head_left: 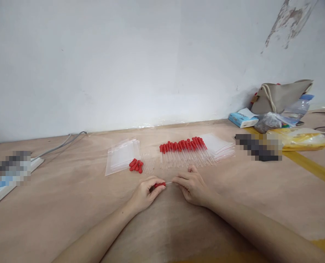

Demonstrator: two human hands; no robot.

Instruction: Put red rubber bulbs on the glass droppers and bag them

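Note:
My left hand (pixel 145 193) is closed in a pinch on the red rubber bulb (pixel 160 185) of a dropper. My right hand (pixel 192 185) pinches the thin clear glass tube (pixel 169 183) that meets the bulb. Both hands rest low on the wooden table (pixel 69 204). Just beyond them lies a row of several assembled droppers with red bulbs (pixel 184 149). To the left lie a small heap of loose red bulbs (pixel 136 165) and several bare glass tubes (pixel 148 162).
A stack of clear zip bags (pixel 121 155) lies left of the bulbs, another stack (pixel 218 145) right of the row. A white power strip with a grey cable (pixel 33 162) sits far left. A beige bag (pixel 281 95), a tissue pack (pixel 243 118) and plastic packets crowd the far right.

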